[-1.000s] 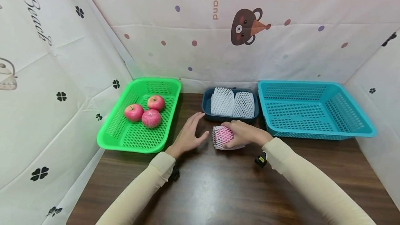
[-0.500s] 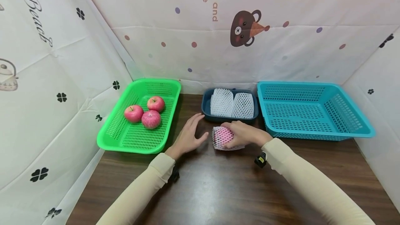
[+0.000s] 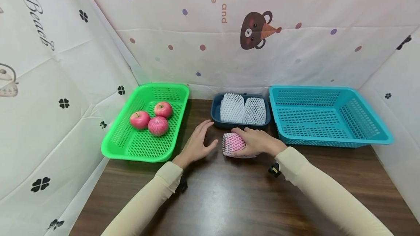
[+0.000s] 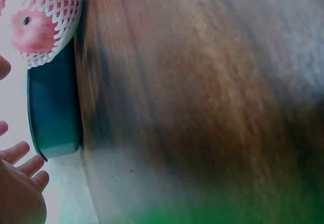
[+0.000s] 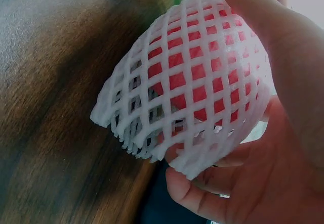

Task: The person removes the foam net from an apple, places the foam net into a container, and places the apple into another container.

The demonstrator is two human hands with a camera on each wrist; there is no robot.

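A pink-red apple [image 4: 35,32] sits inside a white foam fruit net [image 5: 202,82], its end bare in the left wrist view. My right hand [image 3: 257,142] grips the netted apple from the right, thumb on the near side and fingers around the far side, low over the table. To its left, my left hand [image 3: 196,144] is held apart from the apple, fingers extended and thumb spread, holding nothing. Behind both hands, a dark blue tray [image 3: 216,114] bears white foam nets [image 3: 232,107].
On the left stands a green basket [image 3: 137,154] with three apples [image 3: 158,126] in it. A blue basket [image 3: 328,137] stands at the right. A printed cloth [image 3: 157,61] hangs behind the wooden table [image 3: 210,199].
Both hands and the netted apple keep nearly the same places. The whole head view shifts very slightly.
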